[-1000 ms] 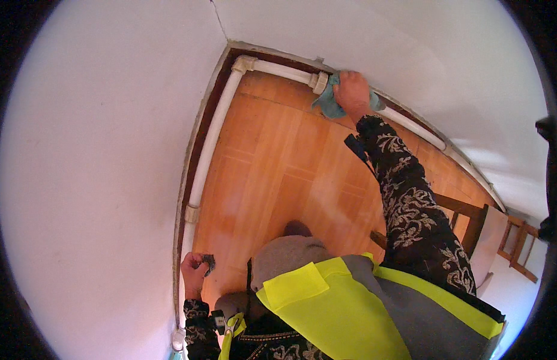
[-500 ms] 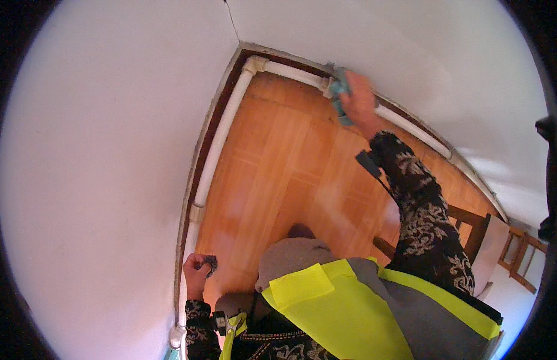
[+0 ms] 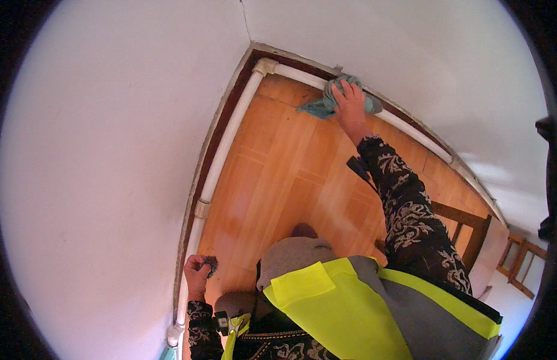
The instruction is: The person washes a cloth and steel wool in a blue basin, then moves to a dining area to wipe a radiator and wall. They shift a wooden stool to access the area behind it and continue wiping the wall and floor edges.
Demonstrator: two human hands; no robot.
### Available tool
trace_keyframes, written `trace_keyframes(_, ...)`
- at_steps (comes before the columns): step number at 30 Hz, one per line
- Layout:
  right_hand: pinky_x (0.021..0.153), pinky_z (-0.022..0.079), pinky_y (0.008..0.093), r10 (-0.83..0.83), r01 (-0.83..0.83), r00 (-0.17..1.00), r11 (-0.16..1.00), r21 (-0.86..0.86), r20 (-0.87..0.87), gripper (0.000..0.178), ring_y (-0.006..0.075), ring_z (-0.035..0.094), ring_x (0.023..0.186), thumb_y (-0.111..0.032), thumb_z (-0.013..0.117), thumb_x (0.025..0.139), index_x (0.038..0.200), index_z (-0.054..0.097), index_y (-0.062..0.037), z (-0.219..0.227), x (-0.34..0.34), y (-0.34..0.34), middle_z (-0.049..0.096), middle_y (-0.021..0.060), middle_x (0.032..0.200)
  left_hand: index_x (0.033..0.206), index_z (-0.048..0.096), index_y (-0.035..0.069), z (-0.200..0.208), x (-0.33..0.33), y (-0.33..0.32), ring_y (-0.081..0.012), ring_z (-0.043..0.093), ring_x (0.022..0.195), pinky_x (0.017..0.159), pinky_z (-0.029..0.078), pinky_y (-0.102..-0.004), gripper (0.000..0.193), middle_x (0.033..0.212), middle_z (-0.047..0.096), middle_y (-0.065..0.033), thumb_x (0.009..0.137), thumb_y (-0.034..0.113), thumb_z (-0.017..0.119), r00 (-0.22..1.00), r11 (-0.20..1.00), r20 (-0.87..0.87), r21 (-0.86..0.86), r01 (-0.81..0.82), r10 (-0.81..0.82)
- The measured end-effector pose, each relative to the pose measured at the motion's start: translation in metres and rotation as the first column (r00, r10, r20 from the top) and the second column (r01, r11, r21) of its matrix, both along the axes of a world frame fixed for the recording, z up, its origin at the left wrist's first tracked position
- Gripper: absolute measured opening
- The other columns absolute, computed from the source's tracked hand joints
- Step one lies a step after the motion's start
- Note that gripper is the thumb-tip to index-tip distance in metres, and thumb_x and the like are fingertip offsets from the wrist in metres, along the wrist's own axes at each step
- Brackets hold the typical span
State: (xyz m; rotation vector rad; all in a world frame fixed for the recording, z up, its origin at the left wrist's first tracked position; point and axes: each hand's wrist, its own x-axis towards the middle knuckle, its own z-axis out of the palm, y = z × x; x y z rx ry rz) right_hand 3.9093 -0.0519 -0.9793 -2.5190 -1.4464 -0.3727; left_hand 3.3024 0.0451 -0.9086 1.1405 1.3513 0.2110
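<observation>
My right hand [image 3: 349, 107] reaches out to the far wall and presses a teal-grey cloth [image 3: 317, 108] over a white pipe [image 3: 296, 74] that runs low along the wall. Part of the cloth spreads to the left of my fingers onto the floor. Close to the left-hand wall, my left hand [image 3: 196, 273] pinches a dark grey scouring pad [image 3: 212, 266], probably of wire mesh. That hand is beside the left run of pipe and apart from the cloth.
Pipe runs meet at a beige elbow [image 3: 266, 66] in the corner, above a dark brown skirting board [image 3: 225, 135]. Wood-patterned floor [image 3: 278, 162] lies between the walls and my knees. Wooden furniture [image 3: 470, 231] stands at the right. A small crack climbs the wall at the corner.
My right hand has shifted slightly left and opened flatter over the cloth, which now trails to the left. The left hand with the pad stays nearly still.
</observation>
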Motion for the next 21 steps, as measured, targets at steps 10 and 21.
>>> trace_keyframes(10,0.091,0.038,0.0456,0.133,-0.117,0.958,0.99,-0.078,0.253,0.049,0.0323,0.044,0.114,-0.002,0.06,0.069,0.117,0.056,-0.0137,0.012,0.004,0.009,0.048,0.0113,0.126,0.076,0.047,0.007,0.004,0.007,0.0,-0.0105,0.055,0.076,0.07,0.046,-0.0236,0.022,0.081,0.055,-0.0012,0.067,-0.01,0.057,0.998,1.0,-0.058,0.015,-0.009,0.01)
trace_keyframes(21,0.084,0.039,0.0441,0.114,-0.134,0.989,0.959,0.249,0.095,0.041,0.0282,0.049,0.107,-0.002,0.069,0.048,0.087,0.062,-0.0147,0.006,-0.007,0.01,0.058,0.0038,0.105,0.077,0.048,0.007,0.0,-0.008,0.002,-0.0115,0.056,0.076,0.07,0.046,-0.0248,0.02,0.084,0.058,-0.0027,0.068,-0.008,0.057,0.999,0.999,0.015,0.008,-0.049,0.049)
